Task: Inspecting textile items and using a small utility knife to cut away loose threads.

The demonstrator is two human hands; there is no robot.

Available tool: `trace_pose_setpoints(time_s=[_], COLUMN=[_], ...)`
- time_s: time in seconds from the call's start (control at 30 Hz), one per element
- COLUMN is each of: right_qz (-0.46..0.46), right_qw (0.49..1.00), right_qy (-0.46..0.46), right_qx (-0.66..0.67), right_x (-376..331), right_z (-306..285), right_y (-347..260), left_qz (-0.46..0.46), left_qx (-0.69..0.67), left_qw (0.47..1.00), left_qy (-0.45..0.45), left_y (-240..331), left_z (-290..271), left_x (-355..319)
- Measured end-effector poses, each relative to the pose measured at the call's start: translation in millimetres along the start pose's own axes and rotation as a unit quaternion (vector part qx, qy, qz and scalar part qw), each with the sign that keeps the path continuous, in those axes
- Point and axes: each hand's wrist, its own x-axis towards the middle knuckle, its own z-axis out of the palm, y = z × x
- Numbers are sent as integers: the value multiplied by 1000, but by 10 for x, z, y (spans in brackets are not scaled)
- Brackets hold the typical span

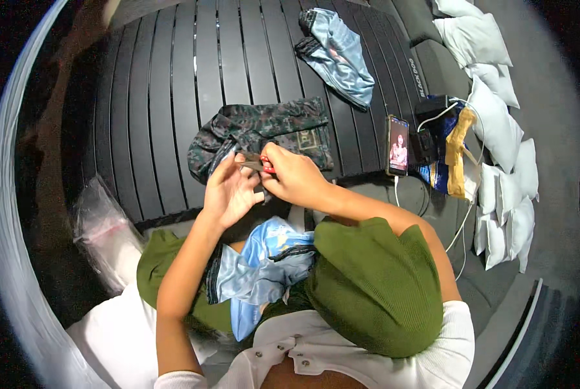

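A dark slatted tabletop (pixel 173 97) stretched before a seated person. The right hand (pixel 294 176) was closed around small red-handled scissors (pixel 264 165), their tip meeting a bit of fabric pinched in the fingers of the left hand (pixel 228 190). Just beyond both hands lay a camouflage garment (pixel 264 129), touching them at its near edge. Below the hands, pale blue satin cloth (pixel 264 266) was bunched on the lap. Farther beyond the right hand lay another blue garment (pixel 338 55); to its right stood a lit phone (pixel 397 145). A clear plastic bag (pixel 102 233) sat left of the left hand.
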Motion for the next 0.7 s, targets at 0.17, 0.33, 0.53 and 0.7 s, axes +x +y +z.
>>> trace_pose_setpoints(time_s=[0.17,0.33,0.53,0.7], right_qz=[-35,-43,-93,-119], right_qw=[999,999,995,990], right_qy=[-3,-8,-24,-72], right_qx=[20,5,-13,-17], right_x=[-41,-67,-73,-72], right_z=[-6,0,-3,-32], right_y=[21,56,26,-7], left_qz=[49,173,159,250], left_qx=[71,312,313,374], left_qw=[996,911,917,874], left_qy=[17,206,192,183], left_y=[43,51,71,-12], left_z=[-2,57,102,103], left_x=[15,0,-34,-24])
